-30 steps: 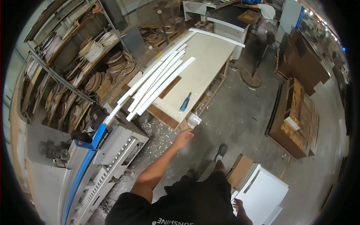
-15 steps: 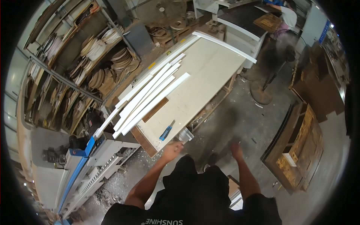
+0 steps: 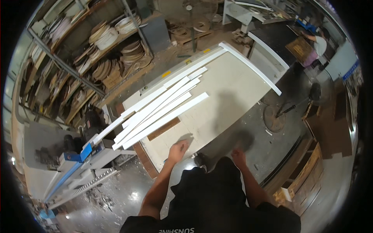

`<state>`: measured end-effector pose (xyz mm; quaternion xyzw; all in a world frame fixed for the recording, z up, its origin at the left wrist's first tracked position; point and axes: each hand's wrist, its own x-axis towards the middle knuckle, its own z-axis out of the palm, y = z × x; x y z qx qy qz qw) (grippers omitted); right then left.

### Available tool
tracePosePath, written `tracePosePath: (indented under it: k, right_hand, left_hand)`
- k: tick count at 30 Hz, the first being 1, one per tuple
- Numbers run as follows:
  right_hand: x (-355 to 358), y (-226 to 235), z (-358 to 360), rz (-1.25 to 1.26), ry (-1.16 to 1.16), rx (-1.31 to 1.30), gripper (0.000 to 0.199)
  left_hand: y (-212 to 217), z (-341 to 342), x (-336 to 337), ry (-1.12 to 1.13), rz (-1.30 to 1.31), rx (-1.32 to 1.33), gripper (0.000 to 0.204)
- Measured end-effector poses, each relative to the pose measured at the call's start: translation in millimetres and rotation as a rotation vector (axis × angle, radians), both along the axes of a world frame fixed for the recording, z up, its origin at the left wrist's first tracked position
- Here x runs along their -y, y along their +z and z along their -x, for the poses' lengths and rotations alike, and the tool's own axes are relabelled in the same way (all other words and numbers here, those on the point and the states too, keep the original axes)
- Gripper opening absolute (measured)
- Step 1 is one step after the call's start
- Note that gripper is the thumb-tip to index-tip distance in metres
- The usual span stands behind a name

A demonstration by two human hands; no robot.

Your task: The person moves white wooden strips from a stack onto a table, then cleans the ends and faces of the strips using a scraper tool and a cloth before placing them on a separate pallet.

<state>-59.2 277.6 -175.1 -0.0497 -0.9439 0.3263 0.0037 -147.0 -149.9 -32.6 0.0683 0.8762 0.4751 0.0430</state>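
My left hand [image 3: 178, 150] is over the near edge of a pale work table [image 3: 241, 79], its fingers loosely bent and apart, with nothing visible in them. Beside its wrist shows a bit of the blue handle of a tool [image 3: 166, 159]; the rest is hidden under the hand and forearm. My right hand [image 3: 238, 156] hangs over the floor just off the table's side, its fingers dark and blurred. Several white strips [image 3: 161, 106] lie fanned along the table's left part, beyond my left hand. A brown board piece [image 3: 164, 129] lies next to them.
A machine with a blue rail [image 3: 66, 180] stands at the left. One long white strip [image 3: 252, 70] crosses the table's far end. Shelves of coiled banding [image 3: 103, 39] line the back left. A standing fan [image 3: 274, 118] and wooden panels [image 3: 301, 174] are at the right. A co-worker [image 3: 319, 46] is far right.
My view has shifted nearer the table, which sits lower and further right. My left hand has come over the tabletop, covering most of the blue-handled tool. The right hand is closer to my body.
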Motion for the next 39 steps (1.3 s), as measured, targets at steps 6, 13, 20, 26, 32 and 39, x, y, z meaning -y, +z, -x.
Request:
tracePosePath:
  k: [6,13,20,26,32,39]
  right_hand:
    - [13,67,68,0.165,-0.064,0.099,0.043]
    - [50,79,242,0.056,0.286,-0.110,0.079]
    - [116,36,330,0.000,0.402,-0.133,0.098]
    - [110,33,322,-0.172,0.380,0.043,0.097]
    - [114,36,328,-0.177,0.400,0.014,0.094]
    - [117,34,324,-0.225,0.377,-0.042,0.097]
  left_hand:
    - [19,80,-9,0.036,-0.038,0.059,0.031]
    - [4,248,-16,0.097,0.384,-0.174,0.061]
    - [-32,419,19,0.232,0.871,-0.292,0.081]
    - [-39,456,20,0.031,0.837,0.114,0.067]
    - [-36,400,91,0.077,0.803,-0.047,0.061]
    - [-10,305,217,0.112,0.906,0.048,0.063]
